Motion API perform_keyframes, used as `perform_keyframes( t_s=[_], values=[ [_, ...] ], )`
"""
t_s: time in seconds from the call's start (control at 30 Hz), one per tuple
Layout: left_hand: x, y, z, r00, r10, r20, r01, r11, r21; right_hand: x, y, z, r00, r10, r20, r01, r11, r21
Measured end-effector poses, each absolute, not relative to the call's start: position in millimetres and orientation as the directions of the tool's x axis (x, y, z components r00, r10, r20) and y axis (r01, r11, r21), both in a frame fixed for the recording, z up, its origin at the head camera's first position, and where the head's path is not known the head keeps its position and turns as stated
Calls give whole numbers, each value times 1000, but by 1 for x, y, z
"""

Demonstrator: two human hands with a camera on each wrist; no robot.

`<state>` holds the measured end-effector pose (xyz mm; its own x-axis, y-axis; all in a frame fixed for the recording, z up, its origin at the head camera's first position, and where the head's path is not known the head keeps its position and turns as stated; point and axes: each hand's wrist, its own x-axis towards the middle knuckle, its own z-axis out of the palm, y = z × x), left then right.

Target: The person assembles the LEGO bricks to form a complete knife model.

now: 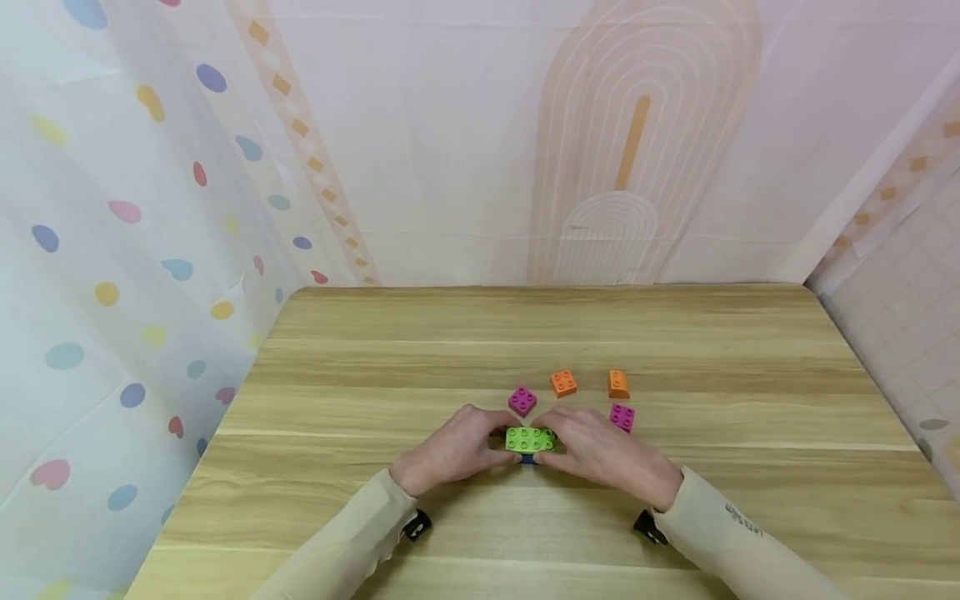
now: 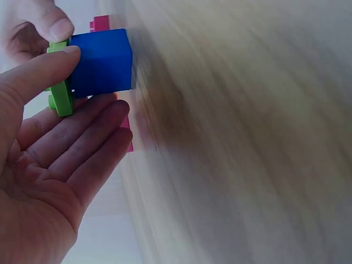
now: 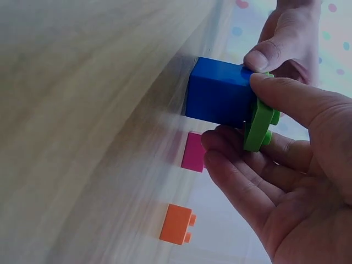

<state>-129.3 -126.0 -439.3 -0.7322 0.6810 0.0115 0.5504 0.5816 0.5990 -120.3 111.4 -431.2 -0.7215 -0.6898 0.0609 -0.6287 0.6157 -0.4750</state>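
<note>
A lime-green toy building brick (image 1: 528,438) with two rows of studs sits on top of a tall blue brick (image 2: 102,63), which stands on the table. My left hand (image 1: 468,446) pinches the green brick at its left end, thumb near the seam with the blue one. From the other end my right hand (image 1: 600,446) pinches it too, its thumb also at the front seam. In the wrist views the green brick overhangs the blue one on both sides. Whether the two are fully pressed together cannot be told.
Behind the hands lie a magenta brick (image 1: 522,401) and an orange brick (image 1: 563,382). An orange brick with a curved top (image 1: 618,383) and another magenta brick (image 1: 622,417) lie to the right. Patterned curtains (image 1: 450,150) hang beyond the wooden table (image 1: 360,350).
</note>
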Motion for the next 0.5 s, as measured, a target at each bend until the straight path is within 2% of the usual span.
perform_keyframes(
  t_s=[0.2, 0.5],
  values=[
    [-130, -128, -439, -755, 655, -26, 477, 576, 664, -120, 111, -432, -741, -670, 34, -583, 618, -528],
    [-133, -128, -442, -771, 634, -61, 397, 554, 732, -120, 107, -431, -730, -682, 50, -619, 628, -471]
  ],
)
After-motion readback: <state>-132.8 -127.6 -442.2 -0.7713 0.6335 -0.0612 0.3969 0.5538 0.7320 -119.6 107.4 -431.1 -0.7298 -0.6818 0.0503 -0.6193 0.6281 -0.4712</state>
